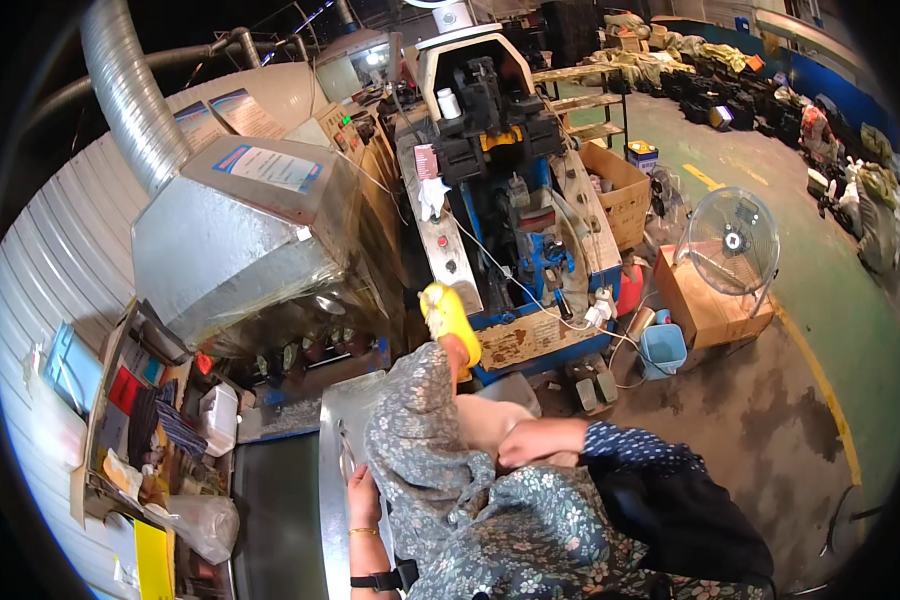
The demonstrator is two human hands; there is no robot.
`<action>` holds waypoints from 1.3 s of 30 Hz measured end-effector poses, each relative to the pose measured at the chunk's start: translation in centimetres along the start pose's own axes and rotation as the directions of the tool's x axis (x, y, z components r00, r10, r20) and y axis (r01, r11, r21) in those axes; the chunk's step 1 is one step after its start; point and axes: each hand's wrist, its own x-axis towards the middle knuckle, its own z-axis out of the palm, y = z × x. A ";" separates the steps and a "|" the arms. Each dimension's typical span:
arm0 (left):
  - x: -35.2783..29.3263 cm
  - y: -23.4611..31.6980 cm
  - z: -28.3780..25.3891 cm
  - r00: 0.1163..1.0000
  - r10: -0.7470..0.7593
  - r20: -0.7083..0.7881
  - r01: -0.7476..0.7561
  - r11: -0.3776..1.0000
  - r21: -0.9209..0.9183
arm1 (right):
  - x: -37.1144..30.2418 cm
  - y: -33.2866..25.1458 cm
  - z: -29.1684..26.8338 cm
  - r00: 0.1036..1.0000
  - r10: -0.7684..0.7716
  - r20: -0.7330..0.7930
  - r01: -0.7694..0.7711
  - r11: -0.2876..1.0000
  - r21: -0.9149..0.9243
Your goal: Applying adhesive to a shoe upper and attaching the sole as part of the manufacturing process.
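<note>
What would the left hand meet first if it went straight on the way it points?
Probably the slim metal piece at the fingertips of the left hand, against the silver metal panel; depth is unclear, so they may already touch.

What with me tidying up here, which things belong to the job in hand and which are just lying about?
Likely part of the job:
metal surface beside the left hand
floral cloth by the right hand

Seemingly just lying about:
blue bucket
fan
cardboard box beside it
plastic bag
</note>
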 end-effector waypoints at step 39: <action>1.2 -4.2 -6.1 0.857 0.469 0.211 -0.331 0.188 0.925 | 5.7 30.3 -15.3 0.368 0.588 -0.720 -0.542 0.765 0.348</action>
